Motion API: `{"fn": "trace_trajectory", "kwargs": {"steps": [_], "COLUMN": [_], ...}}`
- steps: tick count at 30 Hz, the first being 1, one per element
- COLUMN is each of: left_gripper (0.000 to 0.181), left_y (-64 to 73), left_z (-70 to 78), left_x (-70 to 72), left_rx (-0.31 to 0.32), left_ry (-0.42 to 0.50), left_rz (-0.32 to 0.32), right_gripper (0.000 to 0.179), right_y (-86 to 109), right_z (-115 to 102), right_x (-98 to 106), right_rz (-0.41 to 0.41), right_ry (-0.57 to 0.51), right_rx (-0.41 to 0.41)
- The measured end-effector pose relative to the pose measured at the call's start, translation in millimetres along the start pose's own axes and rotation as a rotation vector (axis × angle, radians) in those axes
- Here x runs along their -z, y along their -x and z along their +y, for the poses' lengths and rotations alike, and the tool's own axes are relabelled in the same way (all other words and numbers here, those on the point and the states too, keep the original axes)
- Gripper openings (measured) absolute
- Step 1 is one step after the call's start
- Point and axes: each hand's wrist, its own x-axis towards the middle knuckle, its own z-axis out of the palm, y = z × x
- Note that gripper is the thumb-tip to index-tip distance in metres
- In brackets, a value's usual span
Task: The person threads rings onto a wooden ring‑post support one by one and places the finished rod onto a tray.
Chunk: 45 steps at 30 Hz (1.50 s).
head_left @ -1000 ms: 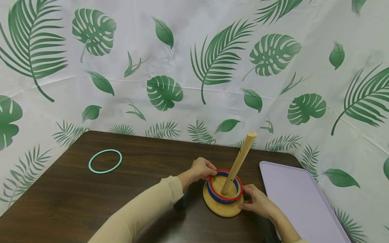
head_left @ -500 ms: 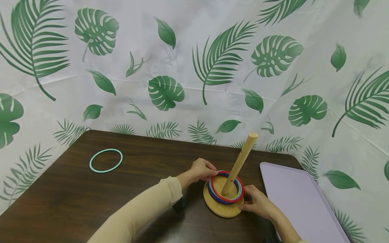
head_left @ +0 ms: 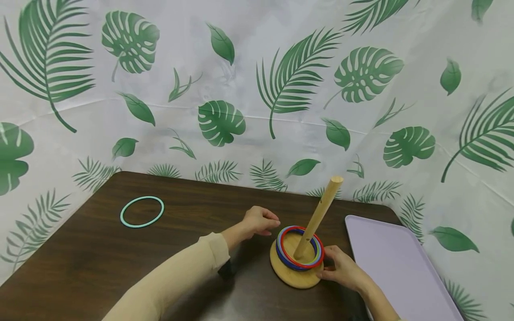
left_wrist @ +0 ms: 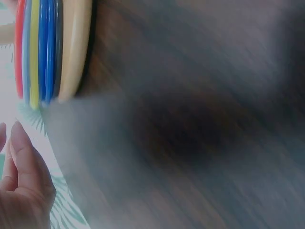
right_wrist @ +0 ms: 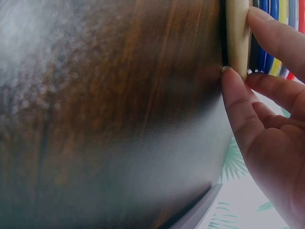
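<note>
A round wooden base (head_left: 295,280) with a leaning post (head_left: 319,217) stands right of centre in the head view. Stacked around the post are several rings: a red ring (left_wrist: 19,57) on top, then a light blue ring (left_wrist: 26,67), a yellow ring (left_wrist: 34,57) and blue rings (left_wrist: 46,52). To the left of the stack, my left hand (head_left: 258,221) is in the air with relaxed fingers, apart from the rings and holding nothing. My right hand (head_left: 343,269) pinches the edge of the base between thumb and fingers, as the right wrist view shows.
A mint-green ring (head_left: 139,226) lies flat at the far left of the dark wooden table (head_left: 192,209). Along the right side is a lilac tray (head_left: 389,258). A white cloth (head_left: 249,84) with green leaf prints hangs behind the table.
My left hand has let go of the red ring's edge and drawn back to the left. The red ring has slid slightly toward the right. My right hand stays at the base.
</note>
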Motion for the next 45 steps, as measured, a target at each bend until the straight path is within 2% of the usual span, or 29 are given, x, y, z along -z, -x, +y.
{"fn": "trace_trajectory", "kwargs": {"steps": [5, 12, 22, 28, 34, 37, 45], "left_gripper": [0.017, 0.021, 0.035, 0.038, 0.042, 0.044, 0.047], "left_y": [0.8, 6.2, 24.5, 35.3, 45.1, 49.3, 57.4], "left_z": [-3.6, -12.1, -24.5, -32.5, -39.7, -42.5, -51.6], "left_x": [27.3, 77.7, 153.4, 191.0, 216.7, 225.9, 248.8], "left_rx": [-0.009, -0.013, -0.003, -0.001, -0.001, -0.002, -0.015], "left_ry": [-0.006, -0.061, -0.134, -0.184, -0.227, -0.246, -0.306], "left_rz": [0.032, 0.088, 0.167, 0.203, 0.220, 0.224, 0.253], "right_gripper": [0.045, 0.047, 0.048, 0.049, 0.048, 0.047, 0.047], "right_y": [1.6, 2.8, 2.7, 2.8, 1.4, 0.7, 0.9], "right_z": [0.8, 0.8, 1.9, 1.9, 1.3, 0.8, 0.6], "right_x": [0.5, 0.8, -0.6, -1.5, -1.1, -0.6, 0.2], "right_rz": [0.009, 0.016, 0.025, 0.017, 0.017, 0.015, 0.012], "right_ry": [-0.002, 0.001, 0.010, 0.008, 0.020, 0.021, 0.011], "right_rx": [0.017, 0.020, 0.020, 0.017, 0.030, 0.047, 0.023]}}
